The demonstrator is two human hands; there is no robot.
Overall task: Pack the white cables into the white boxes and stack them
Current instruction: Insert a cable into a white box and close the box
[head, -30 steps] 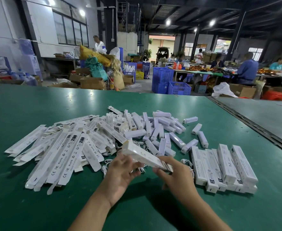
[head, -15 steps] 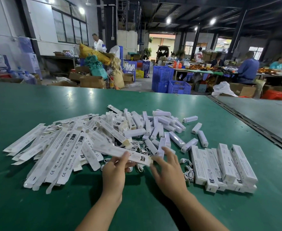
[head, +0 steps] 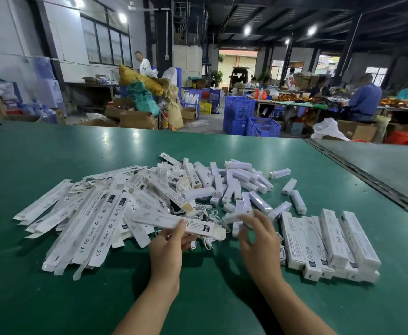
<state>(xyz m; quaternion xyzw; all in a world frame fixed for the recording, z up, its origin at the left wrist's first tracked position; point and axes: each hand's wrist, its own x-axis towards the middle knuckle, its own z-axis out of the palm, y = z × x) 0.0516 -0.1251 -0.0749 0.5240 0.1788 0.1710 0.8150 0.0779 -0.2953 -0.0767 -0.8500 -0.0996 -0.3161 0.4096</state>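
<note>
Judging by the piles, you're early on: few closed boxes (head: pixel 331 243) stacked by your right hand (head: pixel 256 240), heaps of flat boxes (head: pixel 89 221) and white cables (head: pixel 209 244) waiting on the worktop (head: pixel 53 298); left hand (head: pixel 166 247) pinches an open box (head: pixel 159 220), right hand blurred, fingers spread, grip unclear.

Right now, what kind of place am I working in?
Likely a packing workshop or small factory: a green worktable piled with flat boxes and packed boxes, blue crates on the floor, workers at tables behind.
</note>
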